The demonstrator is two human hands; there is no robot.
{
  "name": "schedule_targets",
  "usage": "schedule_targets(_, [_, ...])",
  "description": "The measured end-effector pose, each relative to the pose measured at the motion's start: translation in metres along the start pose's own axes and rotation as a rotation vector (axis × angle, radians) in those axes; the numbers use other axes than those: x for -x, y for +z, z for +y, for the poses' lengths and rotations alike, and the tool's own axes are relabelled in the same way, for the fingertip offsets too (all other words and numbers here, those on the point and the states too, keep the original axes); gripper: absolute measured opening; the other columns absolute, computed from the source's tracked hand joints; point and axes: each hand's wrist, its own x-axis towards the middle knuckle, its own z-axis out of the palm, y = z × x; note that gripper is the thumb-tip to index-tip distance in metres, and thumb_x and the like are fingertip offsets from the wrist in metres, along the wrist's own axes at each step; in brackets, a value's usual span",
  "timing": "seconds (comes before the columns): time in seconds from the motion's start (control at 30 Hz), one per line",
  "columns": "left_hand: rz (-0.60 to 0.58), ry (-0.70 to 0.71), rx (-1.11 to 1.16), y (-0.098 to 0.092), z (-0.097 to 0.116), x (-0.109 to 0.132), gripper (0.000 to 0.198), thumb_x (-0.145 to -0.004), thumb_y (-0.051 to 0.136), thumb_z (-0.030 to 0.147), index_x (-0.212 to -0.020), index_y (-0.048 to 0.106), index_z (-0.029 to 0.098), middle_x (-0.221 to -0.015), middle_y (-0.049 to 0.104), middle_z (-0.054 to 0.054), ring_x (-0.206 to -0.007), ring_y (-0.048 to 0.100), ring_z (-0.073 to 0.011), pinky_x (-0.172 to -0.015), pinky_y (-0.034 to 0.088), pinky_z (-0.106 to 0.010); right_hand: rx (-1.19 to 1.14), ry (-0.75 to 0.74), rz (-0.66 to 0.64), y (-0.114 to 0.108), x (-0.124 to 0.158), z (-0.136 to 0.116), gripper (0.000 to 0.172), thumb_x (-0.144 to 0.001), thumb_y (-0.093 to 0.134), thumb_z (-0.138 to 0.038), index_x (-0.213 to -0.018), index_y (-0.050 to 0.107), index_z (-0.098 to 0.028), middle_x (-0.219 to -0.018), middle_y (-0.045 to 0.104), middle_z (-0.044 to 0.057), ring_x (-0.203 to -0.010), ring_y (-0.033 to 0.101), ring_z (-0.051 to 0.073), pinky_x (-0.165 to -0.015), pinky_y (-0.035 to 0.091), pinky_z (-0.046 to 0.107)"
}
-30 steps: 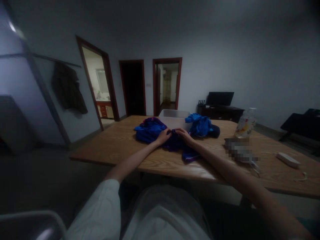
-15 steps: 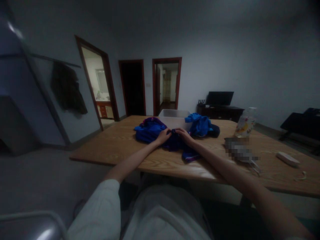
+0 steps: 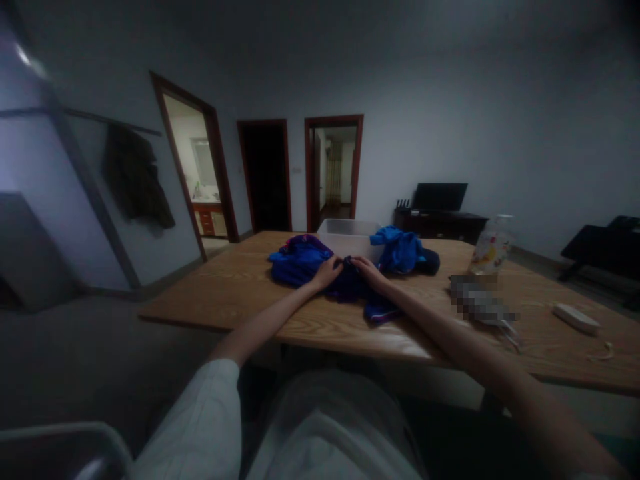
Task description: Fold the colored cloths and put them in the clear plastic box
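A dark blue and purple garment lies crumpled on the wooden table. My left hand and my right hand rest on its middle, fingertips almost touching, each pinching a fold of the cloth. Both arms reach far forward across the table edge. Behind the hands stands a clear plastic bin, with a brighter blue garment draped over its right side.
A plastic bottle stands at the right, a white flat object and a small cord beyond it. A blurred-out item lies near the bottle. Three doorways, a hanging coat and a TV cabinet line the walls.
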Motion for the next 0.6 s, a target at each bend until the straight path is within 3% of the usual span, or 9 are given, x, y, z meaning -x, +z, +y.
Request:
schedule_targets(0.27, [-0.019, -0.005, -0.037, -0.0022, 0.0046, 0.0007, 0.020, -0.100, 0.051, 0.033, -0.101, 0.065, 0.019, -0.101, 0.073, -0.007, -0.096, 0.069, -0.0217, -0.093, 0.052, -0.032, 0.008, -0.005, -0.002, 0.0013, 0.0042, -0.0040, 0.038, -0.101, 0.066, -0.040, -0.130, 0.064, -0.016, -0.130, 0.064, 0.009, -0.113, 0.066, 0.027, -0.095, 0.059, 0.045])
schedule_targets(0.43, [-0.065, -0.022, -0.025, -0.0020, 0.0037, 0.0000, 0.037, -0.105, 0.041, 0.045, -0.095, 0.064, 0.018, -0.095, 0.071, -0.005, -0.089, 0.067, -0.0200, -0.088, 0.052, -0.030, 0.017, -0.015, -0.004, 0.0017, 0.0051, -0.0029, 0.039, -0.100, 0.067, -0.039, -0.131, 0.063, -0.016, -0.130, 0.064, 0.010, -0.113, 0.066, 0.026, -0.095, 0.059, 0.044])
schedule_targets(0.6, [-0.071, -0.027, 0.006, -0.0013, 0.0037, 0.0002, 0.043, -0.100, 0.052, 0.058, -0.101, 0.065, 0.018, -0.098, 0.072, -0.005, -0.093, 0.068, -0.0229, -0.085, 0.052, -0.031, 0.029, -0.037, 0.018, 0.0022, 0.0046, -0.0016, 0.038, -0.101, 0.066, -0.039, -0.131, 0.063, -0.016, -0.130, 0.064, 0.009, -0.113, 0.066, 0.026, -0.094, 0.059, 0.044])
